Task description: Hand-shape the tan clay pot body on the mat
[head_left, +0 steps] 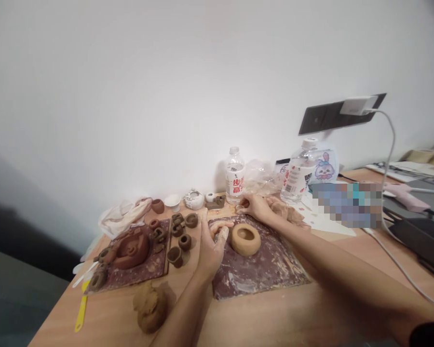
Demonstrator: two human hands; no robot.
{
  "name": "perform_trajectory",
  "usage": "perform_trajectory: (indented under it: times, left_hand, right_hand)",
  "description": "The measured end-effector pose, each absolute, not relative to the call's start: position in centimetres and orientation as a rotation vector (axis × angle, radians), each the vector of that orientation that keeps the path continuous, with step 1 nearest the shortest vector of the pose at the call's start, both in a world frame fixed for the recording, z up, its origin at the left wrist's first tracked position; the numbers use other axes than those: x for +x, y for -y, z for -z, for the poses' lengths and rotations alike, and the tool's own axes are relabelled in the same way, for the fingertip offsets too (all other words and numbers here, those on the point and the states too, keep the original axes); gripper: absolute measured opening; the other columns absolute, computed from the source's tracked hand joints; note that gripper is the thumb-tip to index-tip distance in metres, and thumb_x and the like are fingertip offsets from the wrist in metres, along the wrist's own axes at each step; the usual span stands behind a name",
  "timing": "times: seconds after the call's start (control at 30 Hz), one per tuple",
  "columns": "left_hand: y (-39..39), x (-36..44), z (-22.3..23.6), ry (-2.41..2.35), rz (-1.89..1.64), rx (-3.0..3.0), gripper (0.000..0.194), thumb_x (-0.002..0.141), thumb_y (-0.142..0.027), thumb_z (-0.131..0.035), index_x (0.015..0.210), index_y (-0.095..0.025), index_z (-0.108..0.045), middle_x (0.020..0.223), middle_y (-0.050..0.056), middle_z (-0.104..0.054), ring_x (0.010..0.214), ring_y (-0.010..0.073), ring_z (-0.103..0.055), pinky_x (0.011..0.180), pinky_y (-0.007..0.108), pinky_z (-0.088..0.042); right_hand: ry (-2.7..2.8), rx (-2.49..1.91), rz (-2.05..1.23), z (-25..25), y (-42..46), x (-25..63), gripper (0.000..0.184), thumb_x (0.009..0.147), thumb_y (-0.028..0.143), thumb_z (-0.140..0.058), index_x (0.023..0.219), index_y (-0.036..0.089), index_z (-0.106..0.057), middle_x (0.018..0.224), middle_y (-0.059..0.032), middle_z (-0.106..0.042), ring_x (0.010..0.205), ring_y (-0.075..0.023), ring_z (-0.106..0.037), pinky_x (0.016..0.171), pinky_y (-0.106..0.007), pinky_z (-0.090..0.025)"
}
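Observation:
A round, hollow tan clay bowl (246,240) with a thick rim sits on a clay-smeared dark red board (253,277). My left hand (212,241) is at the board's left edge, beside the bowl, its fingers apart and nothing visible in them. Beyond the bowl, my right hand (255,207) is by the board's far edge, close to the base of a labelled water bottle (235,178). Its fingers are curled together, and whatever lies between them is too small to make out. Neither hand touches the bowl.
To the left, another board (155,270) bears a reddish clay piece (132,248). Several small brown pots (184,242) stand between the boards. A clay lump (150,308) and yellow tool (81,308) lie in front. A larger bottle (298,173) and white cable (394,260) are right.

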State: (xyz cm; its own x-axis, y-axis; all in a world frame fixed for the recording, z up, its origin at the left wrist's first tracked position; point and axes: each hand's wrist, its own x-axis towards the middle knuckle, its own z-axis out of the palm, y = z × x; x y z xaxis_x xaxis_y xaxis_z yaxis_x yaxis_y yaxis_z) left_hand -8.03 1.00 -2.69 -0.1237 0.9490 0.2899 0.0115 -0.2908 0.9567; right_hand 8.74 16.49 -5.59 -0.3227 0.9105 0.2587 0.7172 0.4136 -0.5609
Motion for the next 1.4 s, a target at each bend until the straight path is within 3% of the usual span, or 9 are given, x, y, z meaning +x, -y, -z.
perform_trajectory:
  times: [0.1, 0.2, 0.27, 0.37, 0.47, 0.57, 0.8, 1.0, 1.4]
  left_hand:
    - [-1.0, -8.1, 2.7, -1.154, -1.513, 1.364, 0.072, 0.089, -0.031, -0.055, 0.147, -0.021, -0.014, 0.093, 0.005, -0.069, 0.097, 0.0184, -0.063, 0.097, 0.039, -0.043]
    - [-1.2, -8.2, 3.0, -1.163, -1.503, 1.352, 0.072, 0.090, -0.035, -0.053, 0.147, -0.021, -0.012, 0.097, 0.006, -0.068, 0.100, 0.0189, -0.063, 0.099, 0.039, -0.042]
    - [-1.2, -8.2, 3.4, -1.140, -1.484, 1.359, 0.076, 0.089, -0.042, -0.055, 0.148, -0.022, -0.011, 0.110, 0.009, -0.065, 0.108, 0.0210, -0.061, 0.101, 0.041, -0.042]
    - [-1.1, -8.1, 4.0, -1.092, -1.390, 1.438, 0.097, 0.076, -0.049, -0.069, 0.148, -0.024, -0.009, 0.134, 0.015, -0.051, 0.122, 0.0278, -0.053, 0.105, 0.045, -0.040]
    - [-0.9, -7.7, 4.2, -1.087, -1.297, 1.513, 0.114, 0.063, -0.044, -0.082, 0.148, -0.026, -0.009, 0.140, 0.014, -0.045, 0.130, 0.0317, -0.045, 0.110, 0.047, -0.035]
    - [-0.6, -7.4, 3.8, -1.124, -1.249, 1.525, 0.118, 0.058, -0.033, -0.086, 0.148, -0.028, -0.010, 0.136, 0.012, -0.048, 0.131, 0.0318, -0.043, 0.111, 0.048, -0.034]
    - [-0.4, -7.2, 3.2, -1.202, -1.205, 1.561, 0.119, 0.057, -0.020, -0.085, 0.147, -0.029, -0.007, 0.134, 0.010, -0.049, 0.131, 0.0310, -0.043, 0.111, 0.050, -0.032]
    - [-0.4, -7.1, 3.4, -1.231, -1.184, 1.587, 0.120, 0.055, -0.019, -0.086, 0.147, -0.027, -0.010, 0.136, 0.013, -0.047, 0.133, 0.0338, -0.040, 0.111, 0.052, -0.032]
    - [-0.7, -7.0, 4.6, -1.196, -1.273, 1.581, 0.125, 0.052, -0.016, -0.088, 0.148, -0.028, -0.008, 0.131, 0.009, -0.053, 0.128, 0.0304, -0.047, 0.112, 0.051, -0.032]
  right_hand:
    - [2.195, -1.314, -0.434, 5.0, -15.8, 9.5, 0.013, 0.082, 0.028, -0.062, 0.082, 0.017, -0.069, 0.083, -0.0082, -0.073, 0.073, -0.0223, -0.066, 0.066, -0.030, -0.048]
    - [2.287, -1.202, -0.414, 4.5, -14.9, 10.6, 0.024, 0.091, 0.027, -0.049, 0.093, 0.019, -0.071, 0.099, -0.0090, -0.071, 0.088, -0.0234, -0.065, 0.081, -0.034, -0.048]
    - [2.357, -1.110, -0.391, 4.5, -14.4, 11.2, 0.029, 0.093, 0.030, -0.045, 0.101, 0.021, -0.072, 0.114, -0.0100, -0.066, 0.102, -0.0249, -0.061, 0.091, -0.036, -0.045]
    - [2.441, -1.007, -0.283, 4.8, -13.8, 11.5, 0.036, 0.096, 0.038, -0.041, 0.107, 0.022, -0.072, 0.123, -0.0128, -0.058, 0.113, -0.0285, -0.053, 0.099, -0.043, -0.040]
    - [2.453, -0.973, -0.218, 4.9, -13.6, 11.2, 0.040, 0.098, 0.038, -0.037, 0.112, 0.021, -0.070, 0.119, -0.0140, -0.058, 0.111, -0.0285, -0.052, 0.097, -0.044, -0.040]
    - [2.432, -1.027, -0.233, 4.7, -13.4, 11.1, 0.041, 0.098, 0.037, -0.036, 0.116, 0.019, -0.068, 0.114, -0.0144, -0.058, 0.107, -0.0272, -0.052, 0.093, -0.041, -0.042]
    - [2.465, -1.185, -0.265, 4.8, -13.3, 11.4, 0.042, 0.099, 0.043, -0.035, 0.124, 0.026, -0.064, 0.102, -0.0106, -0.060, 0.099, -0.0243, -0.053, 0.088, -0.036, -0.040]
    - [2.508, -1.238, -0.260, 5.1, -13.3, 11.2, 0.046, 0.099, 0.044, -0.032, 0.130, 0.023, -0.059, 0.102, -0.0130, -0.058, 0.101, -0.0267, -0.052, 0.087, -0.036, -0.040]
    - [2.593, -1.169, -0.178, 4.6, -12.7, 10.6, 0.042, 0.099, 0.042, -0.034, 0.127, 0.022, -0.059, 0.103, -0.0119, -0.056, 0.103, -0.0257, -0.048, 0.089, -0.036, -0.038]
